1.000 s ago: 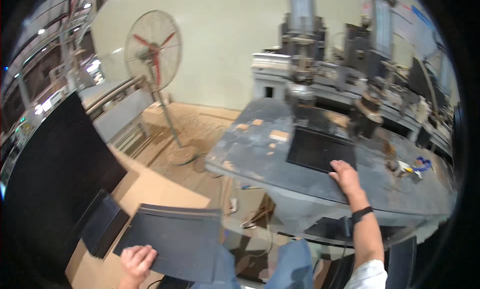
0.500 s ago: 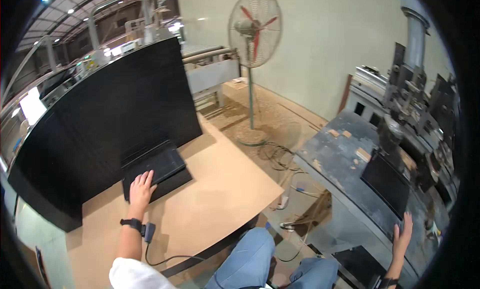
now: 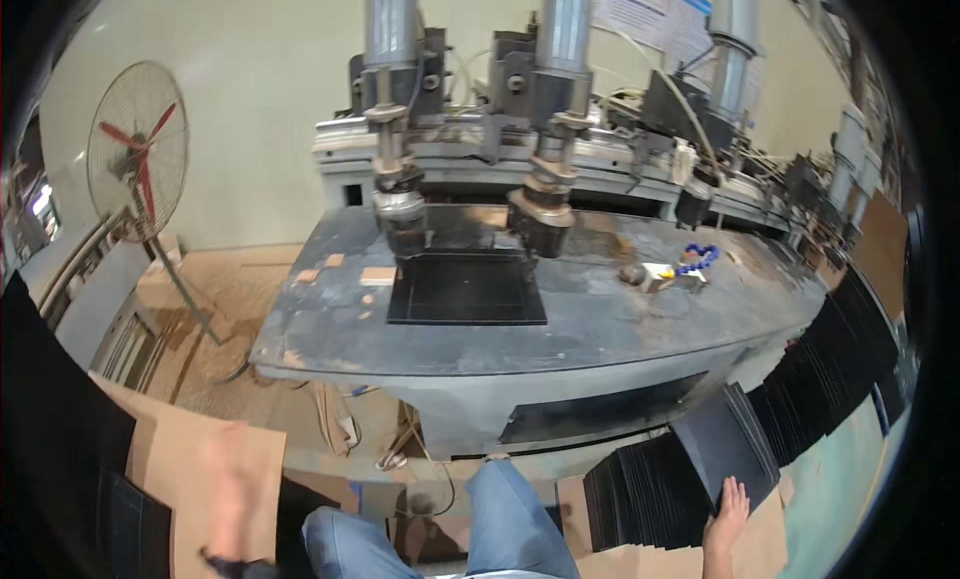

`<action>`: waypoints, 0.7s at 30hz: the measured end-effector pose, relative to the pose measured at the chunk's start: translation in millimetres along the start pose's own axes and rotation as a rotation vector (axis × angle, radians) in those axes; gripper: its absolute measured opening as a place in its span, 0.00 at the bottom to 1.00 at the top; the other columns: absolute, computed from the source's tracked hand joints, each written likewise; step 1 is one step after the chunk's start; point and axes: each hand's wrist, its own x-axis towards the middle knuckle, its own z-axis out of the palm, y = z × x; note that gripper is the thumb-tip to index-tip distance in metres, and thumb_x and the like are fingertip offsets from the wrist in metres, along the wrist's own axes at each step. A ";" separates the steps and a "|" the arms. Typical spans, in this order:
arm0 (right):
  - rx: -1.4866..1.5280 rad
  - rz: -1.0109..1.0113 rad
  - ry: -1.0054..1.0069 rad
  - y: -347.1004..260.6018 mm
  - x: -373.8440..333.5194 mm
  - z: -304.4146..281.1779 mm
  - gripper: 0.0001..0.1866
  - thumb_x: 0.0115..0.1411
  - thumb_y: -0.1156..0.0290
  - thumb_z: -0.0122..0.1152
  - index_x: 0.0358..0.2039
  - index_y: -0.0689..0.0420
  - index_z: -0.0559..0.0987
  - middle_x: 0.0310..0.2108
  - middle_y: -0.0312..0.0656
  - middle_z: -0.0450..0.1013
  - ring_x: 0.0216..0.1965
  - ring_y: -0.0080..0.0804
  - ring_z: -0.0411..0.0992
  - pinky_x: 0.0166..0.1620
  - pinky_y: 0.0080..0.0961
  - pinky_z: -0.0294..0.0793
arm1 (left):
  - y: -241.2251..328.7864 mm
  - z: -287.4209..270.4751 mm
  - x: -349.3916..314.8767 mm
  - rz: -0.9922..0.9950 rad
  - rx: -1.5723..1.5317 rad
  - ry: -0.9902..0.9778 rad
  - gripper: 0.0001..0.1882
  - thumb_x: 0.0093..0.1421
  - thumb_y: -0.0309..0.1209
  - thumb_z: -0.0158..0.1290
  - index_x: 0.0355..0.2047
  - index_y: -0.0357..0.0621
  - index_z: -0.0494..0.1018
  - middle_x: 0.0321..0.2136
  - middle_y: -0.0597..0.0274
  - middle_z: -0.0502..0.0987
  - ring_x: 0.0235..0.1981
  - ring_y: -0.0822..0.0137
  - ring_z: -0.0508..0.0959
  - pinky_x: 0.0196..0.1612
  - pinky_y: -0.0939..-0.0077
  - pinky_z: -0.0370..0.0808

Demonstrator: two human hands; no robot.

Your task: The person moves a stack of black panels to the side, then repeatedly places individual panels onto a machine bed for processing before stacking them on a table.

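My right hand lies with outstretched fingers against the front edge of a black panel, part of a leaning row at the lower right. My left hand is smeared by motion above the light wooden board, so its fingers cannot be read. Beside that board, at the far lower left, are black panels. Ahead of me, a flat black rectangular panel rests on the grey machine table, beneath two metal machine heads, away from both hands.
Several more black panels lean in a row toward the right rim. Wood scraps and a fixture with a blue segmented hose lie on the grey table. A fan with red blades stands at the left. Cables run near my knees.
My view has swung right toward the machine. My left hand has come off the black panels on the wooden board. The right hand has gone from beside the machine-table panel to the leaning row.
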 end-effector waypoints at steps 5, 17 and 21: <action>0.230 -0.292 0.186 -60.6 16.2 -54.1 0.30 0.41 0.85 0.54 0.50 0.62 0.73 0.50 0.49 0.72 0.54 0.52 0.68 0.57 0.40 0.66 | 165.9 227.7 71.7 0.707 0.198 -0.440 0.29 0.52 0.43 0.61 0.52 0.44 0.69 0.55 0.52 0.67 0.60 0.49 0.63 0.61 0.51 0.61; 0.546 -0.847 0.399 -270.0 183.9 -61.6 0.23 0.45 0.83 0.52 0.43 0.52 0.78 0.43 0.38 0.77 0.46 0.40 0.75 0.51 0.39 0.72 | 163.6 233.7 51.1 0.766 0.341 -0.541 0.26 0.50 0.43 0.59 0.47 0.43 0.71 0.39 0.55 0.70 0.43 0.54 0.70 0.47 0.61 0.69; 0.524 -0.960 0.314 -333.0 223.6 0.4 0.18 0.52 0.74 0.57 0.46 0.52 0.77 0.46 0.39 0.75 0.50 0.40 0.72 0.55 0.40 0.68 | 114.3 126.7 -9.0 0.906 0.359 -0.396 0.20 0.41 0.29 0.57 0.39 0.52 0.74 0.30 0.65 0.71 0.32 0.61 0.72 0.36 0.70 0.71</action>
